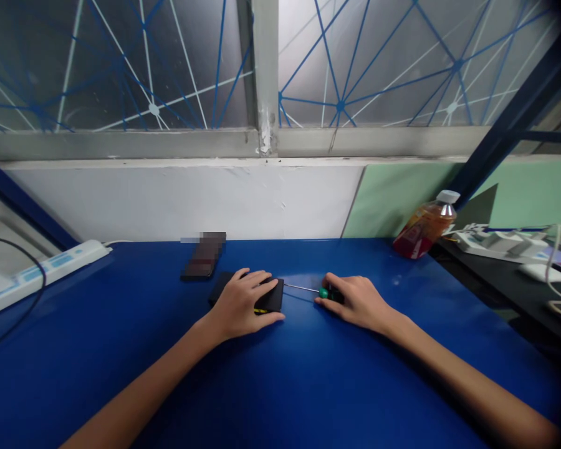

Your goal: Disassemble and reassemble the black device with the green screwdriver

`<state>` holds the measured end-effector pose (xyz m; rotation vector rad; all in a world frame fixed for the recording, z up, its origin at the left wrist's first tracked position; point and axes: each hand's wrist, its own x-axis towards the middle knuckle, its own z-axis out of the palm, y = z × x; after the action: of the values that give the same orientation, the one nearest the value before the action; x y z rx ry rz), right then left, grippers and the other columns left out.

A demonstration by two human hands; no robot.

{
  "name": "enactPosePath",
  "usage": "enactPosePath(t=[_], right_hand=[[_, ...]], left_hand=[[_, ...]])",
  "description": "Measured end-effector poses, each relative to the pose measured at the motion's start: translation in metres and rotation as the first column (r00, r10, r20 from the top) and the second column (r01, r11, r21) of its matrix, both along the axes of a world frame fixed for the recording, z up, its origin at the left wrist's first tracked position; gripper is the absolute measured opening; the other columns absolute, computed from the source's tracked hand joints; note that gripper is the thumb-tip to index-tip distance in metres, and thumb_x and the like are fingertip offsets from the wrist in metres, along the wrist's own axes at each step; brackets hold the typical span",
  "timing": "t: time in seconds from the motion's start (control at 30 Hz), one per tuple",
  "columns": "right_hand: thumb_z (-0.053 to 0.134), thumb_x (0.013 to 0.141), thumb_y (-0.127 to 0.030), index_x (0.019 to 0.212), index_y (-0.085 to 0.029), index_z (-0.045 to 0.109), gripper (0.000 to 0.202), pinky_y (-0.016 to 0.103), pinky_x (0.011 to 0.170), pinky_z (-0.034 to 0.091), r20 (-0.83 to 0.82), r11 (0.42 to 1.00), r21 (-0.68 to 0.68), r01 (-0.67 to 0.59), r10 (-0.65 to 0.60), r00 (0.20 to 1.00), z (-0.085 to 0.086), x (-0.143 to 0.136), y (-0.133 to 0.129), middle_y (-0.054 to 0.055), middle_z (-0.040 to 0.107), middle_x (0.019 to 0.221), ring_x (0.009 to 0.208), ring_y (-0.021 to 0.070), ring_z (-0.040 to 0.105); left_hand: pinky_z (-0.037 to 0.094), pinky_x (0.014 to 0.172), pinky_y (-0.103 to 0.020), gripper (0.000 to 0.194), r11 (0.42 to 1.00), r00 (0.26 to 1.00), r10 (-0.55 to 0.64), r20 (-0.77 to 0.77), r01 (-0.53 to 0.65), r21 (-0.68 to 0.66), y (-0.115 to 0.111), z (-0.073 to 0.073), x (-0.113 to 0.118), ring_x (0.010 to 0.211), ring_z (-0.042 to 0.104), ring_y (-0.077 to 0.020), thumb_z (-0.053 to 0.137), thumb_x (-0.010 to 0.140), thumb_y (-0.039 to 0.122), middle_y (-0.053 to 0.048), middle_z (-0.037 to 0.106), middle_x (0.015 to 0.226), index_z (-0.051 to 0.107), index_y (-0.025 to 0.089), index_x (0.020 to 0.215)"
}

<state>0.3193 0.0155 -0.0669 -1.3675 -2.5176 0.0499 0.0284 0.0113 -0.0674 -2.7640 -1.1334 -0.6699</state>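
My left hand (243, 304) lies over a flat black box (275, 297), with its fingers across the top and its thumb along the near side. A yellow marking shows on the box's near edge, and the palm hides part of it. In my right hand (359, 300) is a screwdriver (324, 292) with a green and black handle. Its thin metal shaft points left, and the tip is at the right end of the box. Whether the tip sits in a screw is too small to tell.
A dark phone-like slab (201, 260), partly pixelated, lies behind the box on the blue table (280, 386). A drink bottle (425, 226) leans at the back right. At the left is a white power strip (51, 269) with a black cable. Beyond the right edge sits a white mouse (542, 272).
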Motion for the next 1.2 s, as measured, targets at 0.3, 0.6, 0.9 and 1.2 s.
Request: enactPosePath(t=[0.3,0.6,0.9,1.2], right_hand=[[0.040,0.097,-0.053,0.087,-0.019,0.062,0.042,0.027,0.057,0.031,-0.024,0.996,0.078,-0.036,0.038,0.999,0.003,0.002,0.002,0.005,0.067,0.082,0.068,0.0173,0.062],[0.051,0.093,-0.047,0.087,-0.019,0.057,0.030,0.027,0.053,0.026,-0.035,0.996,0.086,-0.001,0.004,0.999,-0.005,0.001,0.002,0.004,0.067,0.081,0.062,0.0163,0.060],[0.038,0.100,-0.043,0.093,-0.019,0.061,0.034,0.026,0.058,0.033,-0.076,0.997,0.051,-0.064,0.068,0.995,-0.001,0.003,-0.001,0.005,0.068,0.082,0.068,0.0164,0.062],[0.044,0.096,-0.050,0.075,-0.017,0.064,0.044,0.028,0.060,0.038,-0.072,0.978,0.199,-0.056,0.071,0.995,-0.005,0.005,0.005,0.007,0.060,0.078,0.070,0.0173,0.056]], left_hand=[[0.053,0.083,-0.044,0.056,0.994,0.993,-0.108,-0.037,0.108,-0.019,0.013,0.018,0.012,0.092,0.068,-0.0287,0.063,0.077,0.066,-0.013,0.072,0.099,0.072,0.014,0.095],[0.048,0.091,-0.048,0.073,0.994,0.990,-0.109,0.086,0.109,0.008,0.014,-0.001,0.011,0.101,0.065,-0.0299,0.069,0.069,0.071,-0.014,0.069,0.112,0.064,0.016,0.118],[0.045,0.096,-0.047,0.056,0.999,0.998,-0.048,0.044,0.048,0.007,0.003,-0.006,0.016,0.113,0.060,-0.0293,0.062,0.086,0.052,-0.014,0.064,0.125,0.055,0.016,0.129],[0.044,0.097,-0.048,0.058,0.999,0.999,-0.034,0.018,0.034,-0.013,0.003,-0.006,0.016,0.113,0.059,-0.0301,0.060,0.086,0.053,-0.014,0.063,0.126,0.054,0.017,0.130]])
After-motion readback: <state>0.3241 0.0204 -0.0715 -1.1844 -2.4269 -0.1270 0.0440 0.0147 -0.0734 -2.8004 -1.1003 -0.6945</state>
